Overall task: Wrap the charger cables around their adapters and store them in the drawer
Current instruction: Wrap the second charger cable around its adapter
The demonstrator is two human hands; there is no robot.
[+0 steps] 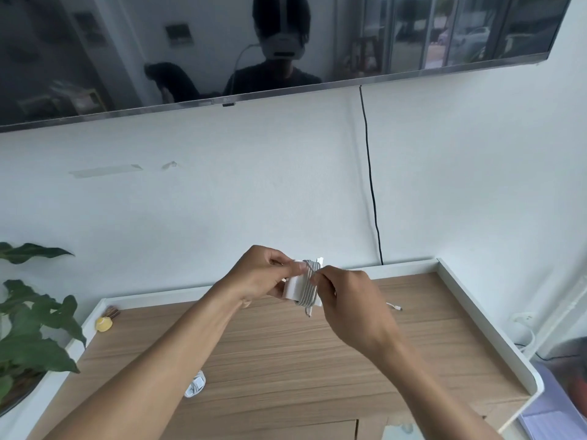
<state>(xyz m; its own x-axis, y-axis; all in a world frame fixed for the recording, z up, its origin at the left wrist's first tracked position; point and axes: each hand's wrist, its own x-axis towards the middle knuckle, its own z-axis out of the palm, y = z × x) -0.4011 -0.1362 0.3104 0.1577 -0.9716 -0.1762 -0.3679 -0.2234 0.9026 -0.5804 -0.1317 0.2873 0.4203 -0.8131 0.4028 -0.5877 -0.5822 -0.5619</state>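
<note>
Clamping adapter (293, 290), left hand (257, 274); right hand (352, 300) pinching wrapped cable (309, 282); second charger (194, 384) on cabinet top (286, 360).

Left hand (257, 274) and right hand (352, 300): bare, as are both forearms. Television (127, 58) reflection, far side: white head-mounted unit (282, 47) with top strap, white lead (240, 60), dark top (273, 80).

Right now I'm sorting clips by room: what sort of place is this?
Probably a living room at home: a wall-mounted television above a wooden cabinet, a potted plant beside it. The left hand and right hand hold a charger.
</note>
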